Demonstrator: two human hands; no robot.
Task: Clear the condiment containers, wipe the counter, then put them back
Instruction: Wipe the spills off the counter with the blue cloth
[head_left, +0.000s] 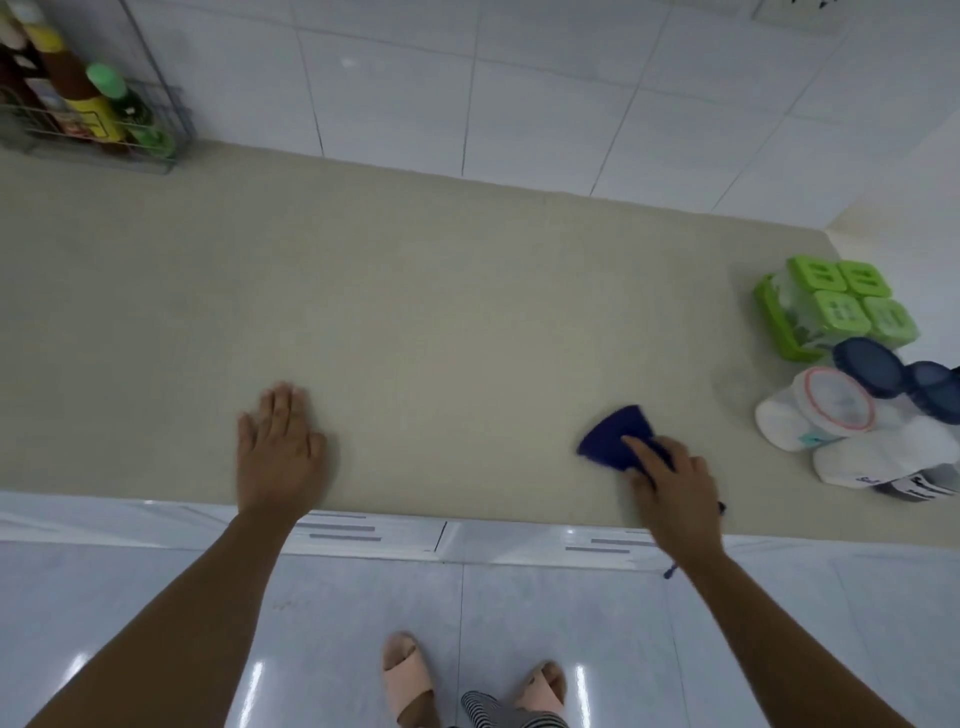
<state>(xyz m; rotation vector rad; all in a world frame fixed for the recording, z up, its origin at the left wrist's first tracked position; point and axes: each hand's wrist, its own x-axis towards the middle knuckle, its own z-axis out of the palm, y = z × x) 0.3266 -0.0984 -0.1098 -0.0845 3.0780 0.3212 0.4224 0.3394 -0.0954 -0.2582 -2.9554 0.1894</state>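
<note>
A dark blue cloth (615, 436) lies on the beige counter (415, 322) at the front right. My right hand (672, 480) presses on its near edge with fingers spread over it. My left hand (280, 447) rests flat on the bare counter near the front edge. The condiment containers are bunched at the far right: a green rack of green-lidded jars (836, 309), two dark blue-lidded jars (867, 366), a white tub with a red-ringed lid (831, 402), and a white packet (888, 457) lying in front.
A wire rack (161, 130) holding several sauce bottles stands at the back left corner against the tiled wall. White cabinet fronts (467, 538) run below the counter edge. My slippered feet (410, 675) stand on the glossy tiled floor.
</note>
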